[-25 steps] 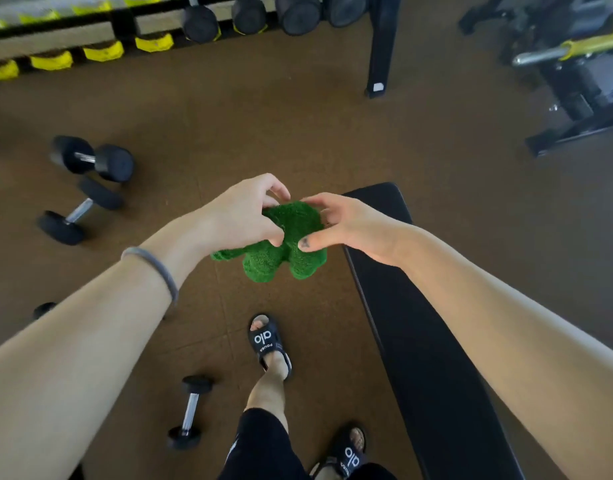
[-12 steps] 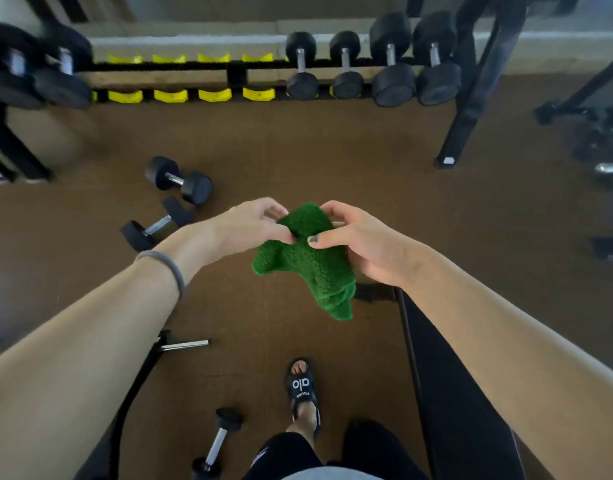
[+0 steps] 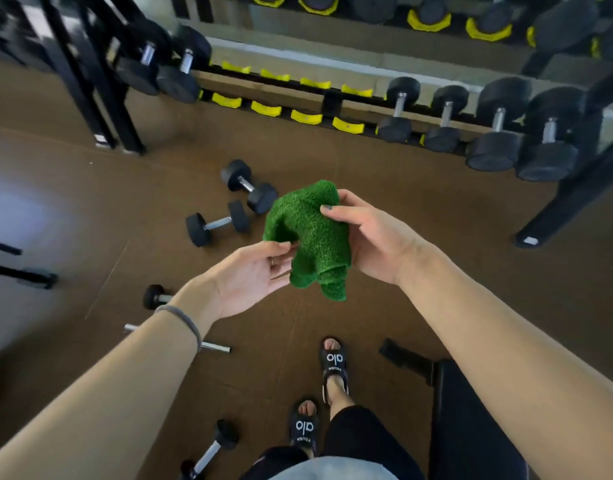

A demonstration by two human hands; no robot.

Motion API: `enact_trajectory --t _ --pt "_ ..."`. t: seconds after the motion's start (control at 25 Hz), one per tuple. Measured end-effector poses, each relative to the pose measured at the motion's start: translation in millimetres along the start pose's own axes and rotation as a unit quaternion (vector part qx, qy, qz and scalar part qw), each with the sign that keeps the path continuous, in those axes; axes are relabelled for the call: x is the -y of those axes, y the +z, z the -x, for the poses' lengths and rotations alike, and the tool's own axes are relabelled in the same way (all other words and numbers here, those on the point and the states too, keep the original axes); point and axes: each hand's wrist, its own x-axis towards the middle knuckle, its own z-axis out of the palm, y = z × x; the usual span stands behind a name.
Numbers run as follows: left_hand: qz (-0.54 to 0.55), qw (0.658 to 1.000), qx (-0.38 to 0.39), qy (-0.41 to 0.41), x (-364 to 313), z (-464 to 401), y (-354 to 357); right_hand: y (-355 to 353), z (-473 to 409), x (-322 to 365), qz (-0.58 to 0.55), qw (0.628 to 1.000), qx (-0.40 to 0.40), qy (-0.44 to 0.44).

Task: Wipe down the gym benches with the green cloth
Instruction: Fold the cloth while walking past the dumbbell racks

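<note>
Hands up front: right hand (image 3: 374,237) pinches the bunched green cloth (image 3: 310,237) mid-air, left hand (image 3: 253,275) open-palmed, fingertips just touching its edge. Bench (image 3: 471,427) sits down at 5 o'clock. I'd fold the cloth flat first, then wipe in long strokes.

Green cloth (image 3: 312,237), black dumbbells (image 3: 218,222), yellow rack cradles (image 3: 306,116), brown floor (image 3: 419,209).

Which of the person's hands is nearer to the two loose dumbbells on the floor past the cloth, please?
Left. The left hand sits just below and right of the two loose dumbbells; the right hand, gripping the green cloth, lies farther right, beyond it.
</note>
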Motion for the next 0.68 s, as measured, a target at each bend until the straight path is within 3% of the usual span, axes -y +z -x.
enact_trajectory --t 0.2,0.36,0.56,0.68 --pt "0.129 0.987 -0.058 0.075 -42.4 -24.2 -10.2 14.5 -68.9 45.9 0.011 0.998 0.057 0.034" --pt "0.121 0.98 -0.112 0.112 -83.6 -33.2 -38.8 43.4 -132.5 69.2 0.042 0.995 0.076 0.054" --pt "0.088 0.944 -0.285 0.142 -145.2 -34.0 -112.9 87.1 -234.0 76.4 0.157 0.986 -0.026 0.052" --pt "0.05 0.913 -0.38 0.14 -191.4 -30.0 -174.0 128.5 -295.8 74.9 0.229 0.97 -0.049 0.056"
